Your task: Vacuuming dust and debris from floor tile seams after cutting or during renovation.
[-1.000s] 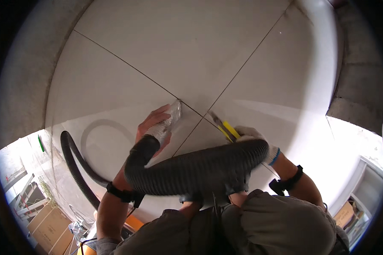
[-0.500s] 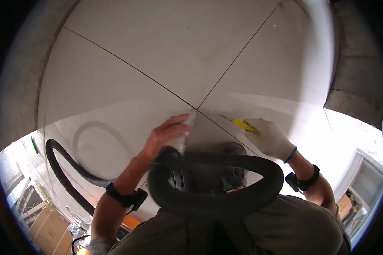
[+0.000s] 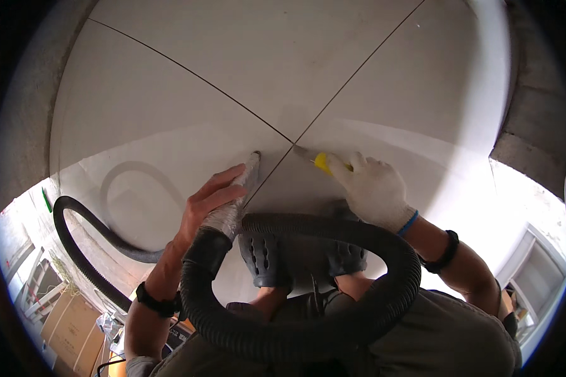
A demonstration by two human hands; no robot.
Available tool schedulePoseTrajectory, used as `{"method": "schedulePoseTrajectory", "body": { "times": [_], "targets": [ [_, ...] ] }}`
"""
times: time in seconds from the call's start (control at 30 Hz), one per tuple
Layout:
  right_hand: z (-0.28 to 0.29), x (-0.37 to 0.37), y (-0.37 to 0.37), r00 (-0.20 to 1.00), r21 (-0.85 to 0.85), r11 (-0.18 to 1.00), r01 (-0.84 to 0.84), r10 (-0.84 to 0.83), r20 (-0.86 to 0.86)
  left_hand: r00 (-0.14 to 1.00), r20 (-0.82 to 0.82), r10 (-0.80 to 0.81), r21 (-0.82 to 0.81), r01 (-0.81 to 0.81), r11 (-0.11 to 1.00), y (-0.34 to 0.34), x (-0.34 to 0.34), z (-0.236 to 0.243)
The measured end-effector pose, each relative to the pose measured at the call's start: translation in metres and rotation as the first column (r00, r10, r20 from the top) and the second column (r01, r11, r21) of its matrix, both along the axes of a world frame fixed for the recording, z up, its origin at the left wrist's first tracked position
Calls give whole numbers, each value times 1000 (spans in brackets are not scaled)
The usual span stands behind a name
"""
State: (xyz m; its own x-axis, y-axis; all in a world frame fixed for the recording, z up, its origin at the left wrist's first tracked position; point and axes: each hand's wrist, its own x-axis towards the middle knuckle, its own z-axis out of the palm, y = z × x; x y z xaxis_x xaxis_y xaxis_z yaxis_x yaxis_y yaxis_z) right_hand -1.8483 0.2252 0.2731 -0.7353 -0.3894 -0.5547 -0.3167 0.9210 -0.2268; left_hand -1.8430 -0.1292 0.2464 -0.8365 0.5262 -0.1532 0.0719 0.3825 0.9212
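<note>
My left hand (image 3: 210, 198) is bare and wrapped round a hose nozzle (image 3: 226, 220) covered in crinkled silvery-clear wrap, its tip just left of a joint line in the pale tiled floor (image 3: 170, 113). My right hand (image 3: 374, 191), in a white knit glove, grips a yellow-handled blade tool (image 3: 323, 162). The tool's metal tip is at the crossing of the dark joint lines. A black corrugated hose (image 3: 399, 276) runs from the nozzle in a wide loop over my legs and dark clogs (image 3: 255, 257).
More black hose (image 3: 85, 210) lies in a bend at the left. Cardboard boxes (image 3: 66, 330) and assorted items stand at the lower left. A green stick (image 3: 46, 200) lies near the left edge. A grey frame (image 3: 528, 264) is at the right; rough concrete edges (image 3: 531, 119) border the tiles.
The blade tool has moved up and left to the crossing of the lines. My left hand and the nozzle have shifted leftward from the crossing, and the hose loop has shifted with them.
</note>
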Motion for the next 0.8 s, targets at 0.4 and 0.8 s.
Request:
{"method": "schedulePoseTrajectory", "body": {
  "times": [0.4,0.8],
  "targets": [
    [8,22,23,996,6,999,43,-43,73,999,-24,-21,29,22,999,3,-4,1],
    [9,33,30,994,30,997,71,-73,76,997,-31,-66,85,69,994,12,-9,-3]
  ]
}}
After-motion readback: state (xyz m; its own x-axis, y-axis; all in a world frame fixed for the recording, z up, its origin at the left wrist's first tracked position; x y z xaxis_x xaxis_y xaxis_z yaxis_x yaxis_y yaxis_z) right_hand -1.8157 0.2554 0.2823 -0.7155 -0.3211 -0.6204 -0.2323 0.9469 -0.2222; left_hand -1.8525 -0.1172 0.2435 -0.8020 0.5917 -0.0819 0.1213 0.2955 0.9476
